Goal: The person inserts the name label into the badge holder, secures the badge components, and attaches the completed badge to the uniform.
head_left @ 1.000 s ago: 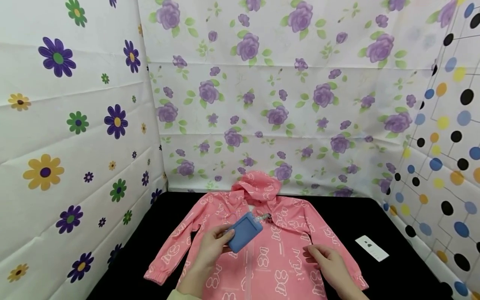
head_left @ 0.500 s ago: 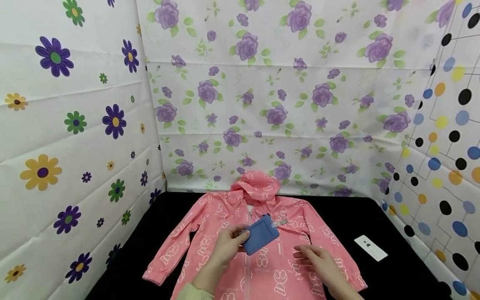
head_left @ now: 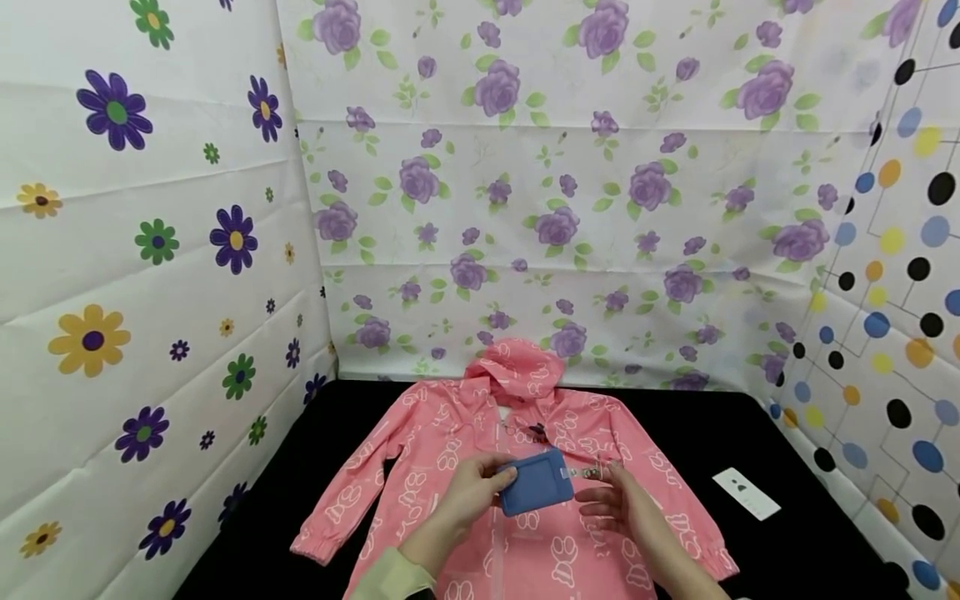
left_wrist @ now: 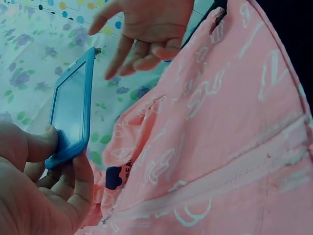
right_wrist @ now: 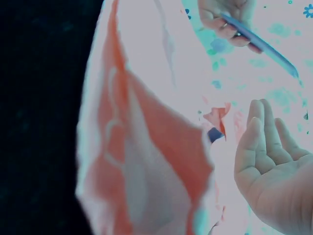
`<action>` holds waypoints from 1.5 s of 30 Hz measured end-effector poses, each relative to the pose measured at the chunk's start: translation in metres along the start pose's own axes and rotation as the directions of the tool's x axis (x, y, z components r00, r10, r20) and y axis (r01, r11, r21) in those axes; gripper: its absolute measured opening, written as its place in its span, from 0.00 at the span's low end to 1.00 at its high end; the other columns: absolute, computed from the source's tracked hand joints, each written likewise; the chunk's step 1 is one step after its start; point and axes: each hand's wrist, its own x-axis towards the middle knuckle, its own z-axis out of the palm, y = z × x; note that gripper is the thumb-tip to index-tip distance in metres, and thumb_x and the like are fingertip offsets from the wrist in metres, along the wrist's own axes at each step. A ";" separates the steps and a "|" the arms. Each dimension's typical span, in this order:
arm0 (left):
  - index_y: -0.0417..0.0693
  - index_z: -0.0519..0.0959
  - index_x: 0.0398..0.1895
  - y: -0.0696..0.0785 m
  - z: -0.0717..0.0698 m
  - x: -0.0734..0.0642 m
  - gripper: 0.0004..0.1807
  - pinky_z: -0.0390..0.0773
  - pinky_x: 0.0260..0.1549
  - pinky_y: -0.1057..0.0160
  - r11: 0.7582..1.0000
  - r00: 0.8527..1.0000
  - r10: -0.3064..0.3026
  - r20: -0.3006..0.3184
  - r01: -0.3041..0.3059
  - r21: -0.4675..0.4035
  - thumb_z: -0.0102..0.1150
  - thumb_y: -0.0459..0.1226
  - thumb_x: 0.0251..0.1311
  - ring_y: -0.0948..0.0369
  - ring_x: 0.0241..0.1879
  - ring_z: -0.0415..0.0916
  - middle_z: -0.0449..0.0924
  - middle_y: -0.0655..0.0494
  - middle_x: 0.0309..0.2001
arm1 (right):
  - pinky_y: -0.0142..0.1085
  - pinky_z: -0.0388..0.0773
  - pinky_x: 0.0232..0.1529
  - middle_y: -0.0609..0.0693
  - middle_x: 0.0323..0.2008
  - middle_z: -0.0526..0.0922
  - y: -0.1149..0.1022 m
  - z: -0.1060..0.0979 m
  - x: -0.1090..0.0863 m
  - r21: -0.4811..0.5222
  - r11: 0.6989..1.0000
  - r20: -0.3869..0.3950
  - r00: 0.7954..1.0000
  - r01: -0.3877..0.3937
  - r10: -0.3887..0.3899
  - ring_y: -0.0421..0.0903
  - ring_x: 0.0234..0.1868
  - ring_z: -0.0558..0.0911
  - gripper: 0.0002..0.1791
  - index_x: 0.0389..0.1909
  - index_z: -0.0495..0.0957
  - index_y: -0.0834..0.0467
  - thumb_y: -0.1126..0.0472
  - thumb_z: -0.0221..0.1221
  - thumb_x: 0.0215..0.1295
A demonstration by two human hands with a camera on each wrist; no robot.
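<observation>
In the head view my left hand [head_left: 474,490] pinches a blue badge holder [head_left: 536,483] by its near end, thumb on top and fingers underneath. The left wrist view shows the thumb on the corner of its clear window. A metal clip on a transparent strap [head_left: 585,472] sticks out from the holder's right end. Beside that clip is my right hand [head_left: 628,500], its fingers extended and spread. In the right wrist view, the right hand [right_wrist: 274,166] appears apart from the holder, palm visible and holding nothing. Both hands are above a pink hooded jacket [head_left: 543,537] spread flat.
A white card [head_left: 746,493] with a small dark print lies right of the jacket on the black tabletop [head_left: 697,433]. Flowered cloth walls [head_left: 487,208] stand behind and at left, with a dotted one [head_left: 892,333] at right.
My left hand has carried the badge holder to the right and turned it nearly level. Its clip now lies next to my right hand's fingers, which have moved slightly up.
</observation>
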 end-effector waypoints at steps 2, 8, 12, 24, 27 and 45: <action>0.33 0.83 0.58 -0.001 0.000 0.001 0.15 0.85 0.32 0.60 1.000 1.000 -0.003 0.006 0.003 0.004 0.63 0.32 0.74 0.60 0.33 0.80 0.82 0.49 0.40 | 0.51 0.85 0.49 0.57 0.48 0.89 -0.002 0.001 0.001 -0.007 1.000 -0.006 1.000 0.001 -0.001 0.55 0.48 0.88 0.48 0.71 0.72 0.65 0.25 0.45 0.78; 0.35 0.84 0.55 -0.006 0.001 0.002 0.12 0.83 0.29 0.64 1.000 1.000 -0.006 0.025 0.006 0.025 0.63 0.31 0.74 0.60 0.32 0.79 0.80 0.50 0.38 | 0.46 0.84 0.46 0.56 0.45 0.86 -0.003 0.004 0.001 0.009 1.000 -0.031 0.999 0.008 -0.008 0.50 0.44 0.87 0.38 0.63 0.80 0.63 0.32 0.55 0.77; 0.36 0.85 0.54 -0.006 0.001 0.001 0.11 0.81 0.28 0.66 0.999 1.000 0.005 0.030 -0.007 0.040 0.63 0.30 0.73 0.60 0.32 0.78 0.80 0.49 0.38 | 0.45 0.84 0.44 0.56 0.42 0.86 0.001 0.005 0.000 0.022 1.000 -0.040 0.999 0.002 -0.001 0.49 0.43 0.86 0.31 0.59 0.82 0.64 0.39 0.59 0.79; 0.38 0.86 0.55 -0.007 0.007 0.002 0.12 0.82 0.35 0.62 0.996 0.999 0.031 -0.035 -0.028 0.082 0.66 0.32 0.72 0.59 0.37 0.78 0.82 0.50 0.40 | 0.42 0.86 0.47 0.55 0.44 0.88 0.009 0.003 -0.004 0.046 0.999 -0.025 1.000 0.005 -0.004 0.48 0.46 0.87 0.21 0.56 0.83 0.66 0.51 0.62 0.80; 0.38 0.85 0.56 -0.007 0.008 0.003 0.13 0.81 0.35 0.62 0.997 0.998 0.022 -0.052 -0.018 0.079 0.67 0.33 0.72 0.59 0.37 0.78 0.81 0.50 0.40 | 0.41 0.86 0.46 0.57 0.46 0.89 0.009 0.003 -0.006 0.049 0.999 -0.047 0.999 0.013 -0.010 0.48 0.47 0.87 0.22 0.57 0.84 0.65 0.51 0.64 0.78; 0.33 0.85 0.55 -0.006 0.005 0.003 0.13 0.80 0.35 0.66 0.998 0.998 0.050 -0.026 -0.049 0.037 0.64 0.26 0.69 0.60 0.37 0.77 0.83 0.48 0.40 | 0.41 0.86 0.53 0.56 0.48 0.90 0.009 -0.002 -0.009 0.233 0.972 0.013 1.000 -0.028 0.025 0.47 0.48 0.89 0.20 0.59 0.80 0.68 0.58 0.66 0.76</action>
